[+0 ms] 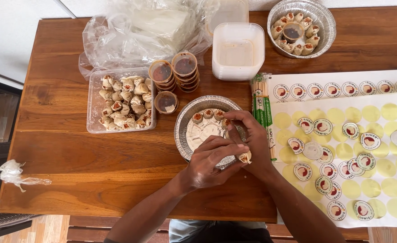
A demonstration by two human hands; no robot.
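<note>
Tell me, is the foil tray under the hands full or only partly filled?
Partly filled: the foil tray holds a few dumplings along its far rim, with bare lining showing.

Bare wooden table [72, 180] along near-left edge; stacked round sauce cups [176, 76] and clear plastic dumpling tub [95, 121] crowd the far-left corner.

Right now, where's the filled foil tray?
In the head view, the filled foil tray sits at the table's far right corner, dumplings ringed around a sauce cup, just right of the stacked white plastic containers and above the sticker sheets.
</note>
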